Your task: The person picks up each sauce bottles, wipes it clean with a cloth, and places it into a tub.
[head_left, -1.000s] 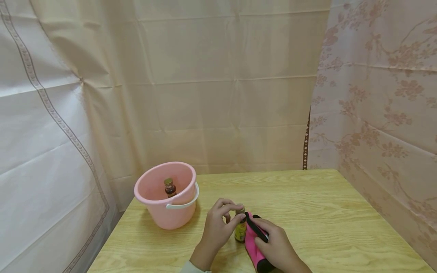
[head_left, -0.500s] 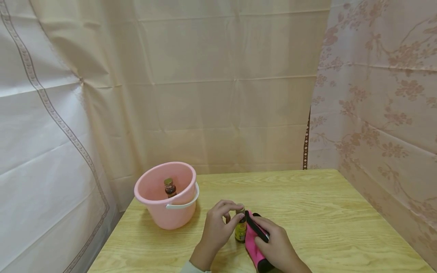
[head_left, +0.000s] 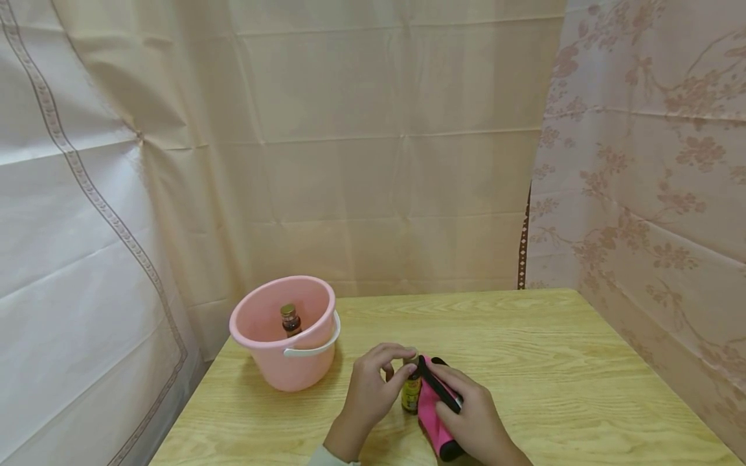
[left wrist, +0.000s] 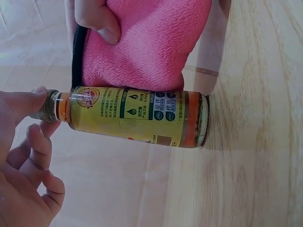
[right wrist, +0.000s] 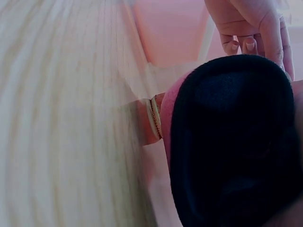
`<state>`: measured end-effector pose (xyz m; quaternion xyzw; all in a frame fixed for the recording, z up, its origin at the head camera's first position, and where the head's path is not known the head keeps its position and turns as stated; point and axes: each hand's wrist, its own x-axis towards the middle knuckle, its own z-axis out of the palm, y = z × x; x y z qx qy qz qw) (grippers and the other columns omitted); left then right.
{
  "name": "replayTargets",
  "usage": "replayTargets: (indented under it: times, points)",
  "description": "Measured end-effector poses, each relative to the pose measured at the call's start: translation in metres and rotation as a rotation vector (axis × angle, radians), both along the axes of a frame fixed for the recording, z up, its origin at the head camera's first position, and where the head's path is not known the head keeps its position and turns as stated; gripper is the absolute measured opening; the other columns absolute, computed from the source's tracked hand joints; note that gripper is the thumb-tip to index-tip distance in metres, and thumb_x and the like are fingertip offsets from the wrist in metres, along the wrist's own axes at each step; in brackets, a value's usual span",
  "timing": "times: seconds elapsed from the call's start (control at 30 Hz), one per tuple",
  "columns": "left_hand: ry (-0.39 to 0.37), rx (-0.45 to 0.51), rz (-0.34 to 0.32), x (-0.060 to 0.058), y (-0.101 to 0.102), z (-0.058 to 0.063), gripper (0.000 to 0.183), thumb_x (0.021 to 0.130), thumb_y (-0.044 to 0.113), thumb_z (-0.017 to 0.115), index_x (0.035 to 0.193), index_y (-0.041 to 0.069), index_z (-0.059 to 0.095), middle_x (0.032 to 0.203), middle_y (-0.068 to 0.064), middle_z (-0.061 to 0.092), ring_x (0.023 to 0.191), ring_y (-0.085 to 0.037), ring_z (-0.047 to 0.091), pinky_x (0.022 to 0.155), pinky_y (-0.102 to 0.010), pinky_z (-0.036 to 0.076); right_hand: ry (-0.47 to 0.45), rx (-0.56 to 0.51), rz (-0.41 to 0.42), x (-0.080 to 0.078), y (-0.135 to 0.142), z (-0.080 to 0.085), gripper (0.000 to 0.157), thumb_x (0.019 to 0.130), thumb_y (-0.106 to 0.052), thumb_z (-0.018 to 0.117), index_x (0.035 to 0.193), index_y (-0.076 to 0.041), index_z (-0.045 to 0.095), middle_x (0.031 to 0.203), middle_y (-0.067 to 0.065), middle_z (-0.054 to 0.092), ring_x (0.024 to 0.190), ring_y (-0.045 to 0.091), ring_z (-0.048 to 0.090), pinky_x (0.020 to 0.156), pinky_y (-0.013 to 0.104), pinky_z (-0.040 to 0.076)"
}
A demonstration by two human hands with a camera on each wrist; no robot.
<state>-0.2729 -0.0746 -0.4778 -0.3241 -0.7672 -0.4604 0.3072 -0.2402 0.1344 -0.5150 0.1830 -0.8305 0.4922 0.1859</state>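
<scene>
A small glass bottle with a yellow label stands upright on the table. My left hand pinches its cap between thumb and forefinger, while the other fingers curl loosely beside the neck in the left wrist view. My right hand grips a pink plush cleaning pad with black edging and presses it against the bottle's right side. In the left wrist view the plush touches the label side. The black back of the pad fills much of the right wrist view and hides most of the bottle.
A pink bucket with a white handle stands to the left on the wooden table. Another dark bottle with a gold cap leans inside it. Curtains hang behind and at both sides.
The pink pad has slid slightly up and away from me along the bottle, with the right hand's fingers. My left hand keeps its hold on the cap, nearly still.
</scene>
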Motion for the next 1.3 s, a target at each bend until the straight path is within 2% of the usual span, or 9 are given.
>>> replayTargets:
  times: [0.27,0.37,0.57,0.8,0.93,1.13,1.3]
  points:
    - [-0.065,-0.008,-0.001,0.0016,-0.0001,0.0020,0.020,0.092,0.016,0.079,0.112,0.018,0.078,0.110,0.005,0.077,0.060,0.002,0.049,0.053,-0.021,0.049,0.104,0.015,-0.008,0.0016,0.0003,0.0030,0.078,0.076,0.011,0.076,0.141,-0.031,0.064,0.141,-0.008,0.064,0.127,0.022,0.063,0.092,0.025,0.056]
    - [-0.085,-0.015,0.002,0.0017,0.0000,0.0022,0.020,0.093,0.017,0.079,0.113,0.019,0.078,0.111,0.006,0.077,0.060,0.002,0.049,0.053,-0.020,0.048,0.136,-0.001,-0.015,0.0024,0.0002,0.0045,0.078,0.076,0.012,0.076,0.141,-0.030,0.064,0.141,-0.008,0.064,0.127,0.022,0.063,0.093,0.025,0.056]
    - [-0.072,-0.028,-0.003,0.0007,-0.0003,0.0012,0.020,0.094,0.015,0.077,0.113,0.018,0.077,0.110,0.004,0.078,0.061,0.002,0.050,0.051,-0.020,0.048,0.167,-0.047,0.004,0.0035,0.0001,0.0065,0.076,0.079,0.011,0.078,0.142,-0.027,0.063,0.143,-0.005,0.063,0.129,0.025,0.063,0.093,0.020,0.054]
    - [-0.102,-0.019,-0.008,0.0032,0.0002,0.0032,0.020,0.094,0.014,0.077,0.113,0.019,0.077,0.109,0.006,0.077,0.061,0.002,0.051,0.052,-0.023,0.050,0.136,-0.047,-0.004,0.0027,-0.0003,0.0062,0.076,0.078,0.013,0.076,0.140,-0.029,0.065,0.141,-0.007,0.064,0.128,0.023,0.063,0.094,0.021,0.054]
    - [-0.099,-0.010,-0.018,0.0042,0.0004,0.0040,0.021,0.093,0.012,0.077,0.113,0.019,0.077,0.110,0.005,0.077,0.058,0.000,0.051,0.049,-0.020,0.047,0.113,-0.029,-0.014,0.0018,-0.0009,0.0051,0.073,0.079,0.012,0.076,0.138,-0.030,0.067,0.138,-0.008,0.066,0.128,0.023,0.063,0.095,0.022,0.053]
    - [-0.048,0.014,-0.041,0.0030,0.0016,0.0021,0.022,0.091,0.010,0.079,0.113,0.015,0.077,0.115,-0.003,0.072,0.058,0.000,0.053,0.050,-0.022,0.049,0.043,-0.013,-0.024,0.0012,-0.0010,0.0049,0.068,0.082,0.007,0.077,0.137,-0.030,0.067,0.138,-0.009,0.065,0.128,0.021,0.062,0.093,0.026,0.056]
    - [-0.067,0.008,-0.014,0.0022,0.0018,0.0000,0.021,0.092,0.019,0.081,0.112,0.017,0.077,0.114,-0.002,0.067,0.059,0.001,0.051,0.051,-0.023,0.050,-0.037,-0.010,-0.036,0.0007,-0.0013,0.0030,0.066,0.082,0.006,0.076,0.137,-0.030,0.068,0.137,-0.009,0.065,0.127,0.021,0.063,0.090,0.028,0.057]
